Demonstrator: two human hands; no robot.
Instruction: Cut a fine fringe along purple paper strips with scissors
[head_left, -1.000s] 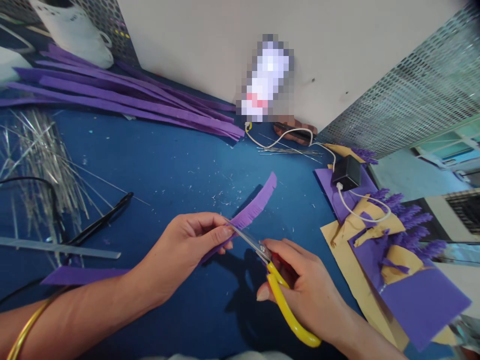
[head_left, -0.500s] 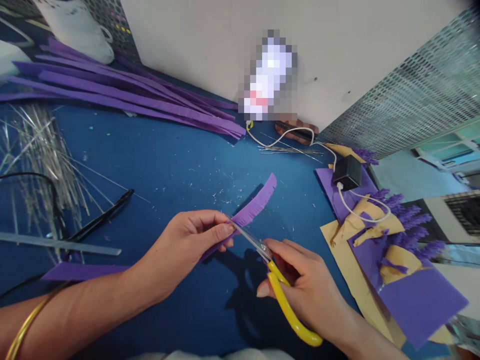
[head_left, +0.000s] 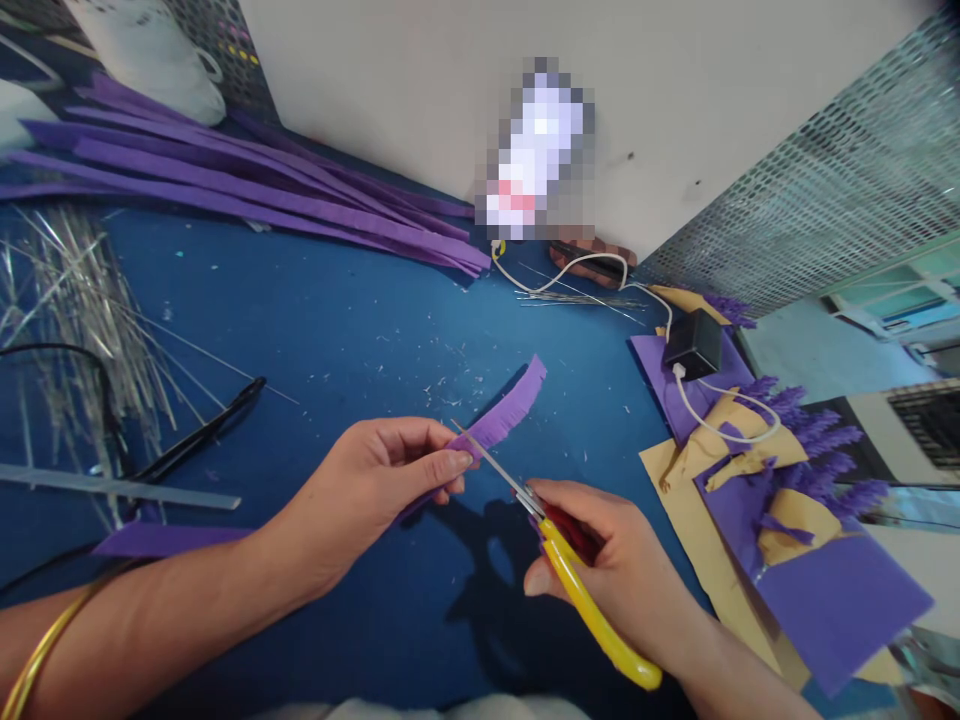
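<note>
Between the thumb and fingers of my left hand is pinched a purple strip, its far end curving up to the right with a fringe of fine cuts along one edge. The strip's other end runs back under my left hand and forearm, partly hidden. My right hand grips scissors with yellow handles. Their blades lie across the strip just beyond my left fingertips, the tip poking past its upper edge. Something red shows inside the handle under my right fingers.
Long purple strips lie at the back left, thin wires below them. A blurred-out phone leans on the pale board, its cable running to a black power block. Purple flowers in tan paper lie on purple sheets at right.
The strip's fringed end has shifted slightly down and left. My right hand has moved a little right and down, the scissor handles swinging with it.
</note>
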